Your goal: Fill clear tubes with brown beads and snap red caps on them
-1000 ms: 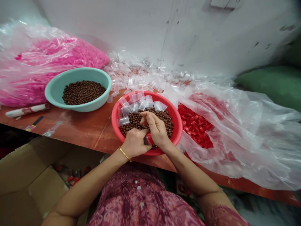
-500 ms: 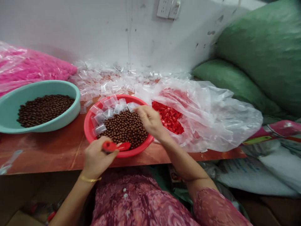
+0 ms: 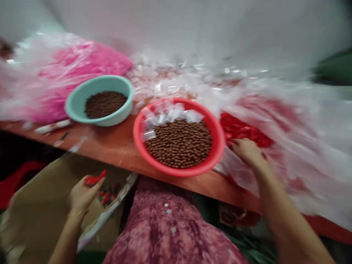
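Observation:
My left hand (image 3: 81,193) is low at the left, below the table edge and over a cardboard box (image 3: 41,209), pinching a small red plastic piece (image 3: 94,179). Several similar red pieces lie in the box under it. My right hand (image 3: 246,151) reaches into the clear plastic bag (image 3: 288,146) of red pieces (image 3: 242,132) to the right of the red bowl (image 3: 214,154); its fingers are smeared by motion. The red bowl holds small brown balls (image 3: 178,145) and several clear little bags along its far side.
A teal bowl (image 3: 74,106) of brown balls stands at the left on the brown table (image 3: 115,146). Behind it lies a bag of pink pieces (image 3: 82,62). Loose clear little bags (image 3: 170,79) are heaped along the white wall. A green sack (image 3: 334,68) is at far right.
My left hand dropped from the red bowl's rim down to the box with the red piece. My right hand moved from the bowl's far side into the bag of red pieces. The camera swung left.

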Demonstrator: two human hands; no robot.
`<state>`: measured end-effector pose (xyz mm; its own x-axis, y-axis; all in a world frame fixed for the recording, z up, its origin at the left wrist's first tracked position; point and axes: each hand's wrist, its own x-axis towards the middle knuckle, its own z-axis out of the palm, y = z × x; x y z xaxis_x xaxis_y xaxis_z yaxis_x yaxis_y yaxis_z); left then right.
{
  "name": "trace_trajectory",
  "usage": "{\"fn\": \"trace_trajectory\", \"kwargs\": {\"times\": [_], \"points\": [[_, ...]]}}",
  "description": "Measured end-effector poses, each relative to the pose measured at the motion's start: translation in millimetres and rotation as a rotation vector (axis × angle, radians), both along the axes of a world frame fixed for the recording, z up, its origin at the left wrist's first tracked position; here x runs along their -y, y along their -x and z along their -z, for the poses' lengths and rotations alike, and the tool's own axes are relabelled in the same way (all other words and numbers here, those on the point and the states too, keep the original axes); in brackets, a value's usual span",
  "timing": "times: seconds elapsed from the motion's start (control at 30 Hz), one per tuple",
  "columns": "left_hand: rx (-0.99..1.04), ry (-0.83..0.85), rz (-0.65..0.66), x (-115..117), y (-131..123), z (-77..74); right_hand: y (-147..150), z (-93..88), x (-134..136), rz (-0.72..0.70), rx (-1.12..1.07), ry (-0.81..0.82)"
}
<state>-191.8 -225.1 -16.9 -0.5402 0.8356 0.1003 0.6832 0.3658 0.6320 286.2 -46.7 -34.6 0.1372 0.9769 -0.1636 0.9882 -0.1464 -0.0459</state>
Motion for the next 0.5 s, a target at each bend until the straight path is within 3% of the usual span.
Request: {"fn": "trace_trajectory", "kwargs": {"times": [0.07,0.13,0.2,0.27,0.37,0.5], "points": [[0.033,-0.038,-0.071,-1.4,-13.5,-7.3,5.2,-4.4,-0.5,0.004,0.010,-0.043],[0.106,-0.118,-0.021,-11.4,-36.1,-20.8,21.0,-14.8,8.2,0.014,-0.106,-0.334],[0.150,-0.182,0.093,-25.6,-65.0,-36.7,50.2,-31.1,31.3,-0.200,-0.370,-0.645],[0.204,-0.190,0.240,-37.5,-94.8,-49.2,91.1,-48.2,61.1,-0.451,-0.689,-0.763],[0.272,-0.131,0.439,-46.7,-130.7,-55.8,155.4,-61.6,90.0,-0.745,-0.966,-0.582],[0.176,-0.036,0.593,-50.1,-156.1,-52.1,198.2,-55.0,90.6,-0.677,-1.271,-0.318]]}}
